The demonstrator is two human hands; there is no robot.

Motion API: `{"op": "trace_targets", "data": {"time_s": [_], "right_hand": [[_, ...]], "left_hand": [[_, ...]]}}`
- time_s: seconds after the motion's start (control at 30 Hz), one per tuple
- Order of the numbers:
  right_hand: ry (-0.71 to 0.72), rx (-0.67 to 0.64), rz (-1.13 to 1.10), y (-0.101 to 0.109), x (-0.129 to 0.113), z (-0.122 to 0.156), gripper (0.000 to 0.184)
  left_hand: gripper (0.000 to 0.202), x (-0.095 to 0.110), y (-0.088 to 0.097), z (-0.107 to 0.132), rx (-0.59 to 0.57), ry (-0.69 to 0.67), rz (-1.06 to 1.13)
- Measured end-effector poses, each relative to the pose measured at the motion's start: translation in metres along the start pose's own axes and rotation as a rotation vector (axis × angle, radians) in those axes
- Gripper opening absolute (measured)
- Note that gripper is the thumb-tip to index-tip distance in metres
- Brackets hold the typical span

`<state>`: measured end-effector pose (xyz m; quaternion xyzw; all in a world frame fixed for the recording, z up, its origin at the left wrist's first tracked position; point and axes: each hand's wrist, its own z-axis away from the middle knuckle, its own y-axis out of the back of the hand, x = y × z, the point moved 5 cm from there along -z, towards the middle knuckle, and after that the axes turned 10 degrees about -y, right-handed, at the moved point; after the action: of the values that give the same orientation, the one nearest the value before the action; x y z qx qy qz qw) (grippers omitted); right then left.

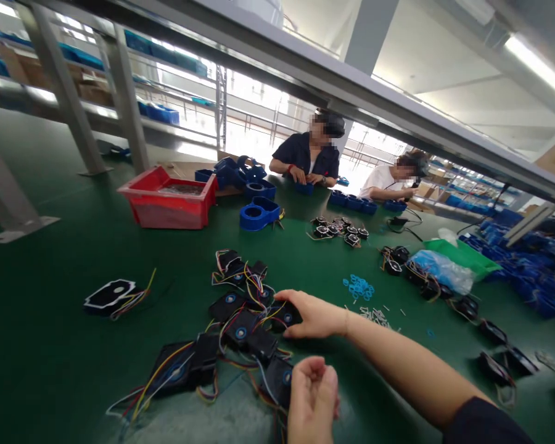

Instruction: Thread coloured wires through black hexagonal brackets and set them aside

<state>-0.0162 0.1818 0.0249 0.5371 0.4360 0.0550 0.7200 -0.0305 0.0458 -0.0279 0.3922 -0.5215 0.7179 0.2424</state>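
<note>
My right hand (312,316) reaches in from the right, its thumb and fingers closed around the edge of a black motor-like unit (287,317) with a blue ring at its centre. At the bottom, my left hand (312,398) is raised with fingers curled and thumb folded against them; what it holds, if anything, is hidden. Just left of it lies another black wired unit (277,381). Several more units, such as this one (240,333), crowd together with red, yellow and white wires. A larger black unit (173,370) lies at the lower left.
A single white-edged unit (113,297) lies left. Blue rings (359,287) and small metal pins (374,317) are right. Behind stand a red bin (171,206), blue housings (259,214) and more units (337,229). A green tray (467,256) is far right. Two people work opposite.
</note>
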Motion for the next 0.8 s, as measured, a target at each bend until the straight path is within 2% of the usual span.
{"op": "trace_targets", "data": {"time_s": [0.07, 0.1, 0.17, 0.27, 0.3, 0.37, 0.43, 0.47, 0.53, 0.6, 0.7, 0.8], "right_hand": [[-0.096, 0.183, -0.107, -0.001, 0.005, 0.017, 0.070], [-0.141, 0.257, -0.237, 0.000, 0.009, 0.027, 0.066], [-0.212, 0.341, -0.658, 0.004, 0.021, 0.051, 0.054], [-0.261, 0.331, -1.358, 0.010, 0.034, 0.097, 0.038], [-0.267, 0.312, -1.517, 0.012, 0.035, 0.113, 0.038], [-0.287, 0.278, -1.694, 0.012, 0.035, 0.144, 0.044], [-0.334, 0.292, -1.733, 0.008, 0.034, 0.171, 0.047], [-0.375, 0.320, -1.724, 0.004, 0.034, 0.182, 0.047], [-0.448, 0.423, -1.672, -0.006, 0.034, 0.200, 0.046], [-0.469, 0.531, -1.536, -0.015, 0.031, 0.213, 0.047], [-0.448, 0.579, -1.290, -0.027, 0.022, 0.222, 0.050], [-0.476, 0.537, -1.250, -0.038, 0.026, 0.223, 0.055]], "left_hand": [[0.039, 0.014, -0.004, 0.002, -0.020, -0.069, -0.035], [0.036, 0.021, -0.006, 0.004, -0.033, -0.126, -0.054], [0.032, 0.036, -0.008, 0.008, -0.048, -0.247, -0.091], [0.029, 0.049, -0.010, 0.008, -0.082, -0.308, -0.128], [0.028, 0.050, -0.011, 0.006, -0.105, -0.291, -0.135], [0.028, 0.050, -0.018, 0.003, -0.145, -0.239, -0.163], [0.035, 0.047, -0.031, 0.005, -0.265, -0.161, -0.271], [0.040, 0.044, -0.040, 0.009, -0.378, -0.112, -0.353], [0.047, 0.039, -0.057, 0.025, -0.608, -0.060, -0.477], [0.045, 0.036, -0.067, 0.042, -0.742, -0.069, -0.542], [0.041, 0.031, -0.066, 0.052, -0.736, -0.073, -0.630], [0.042, 0.022, -0.062, 0.049, -0.717, 0.017, -0.620]]}}
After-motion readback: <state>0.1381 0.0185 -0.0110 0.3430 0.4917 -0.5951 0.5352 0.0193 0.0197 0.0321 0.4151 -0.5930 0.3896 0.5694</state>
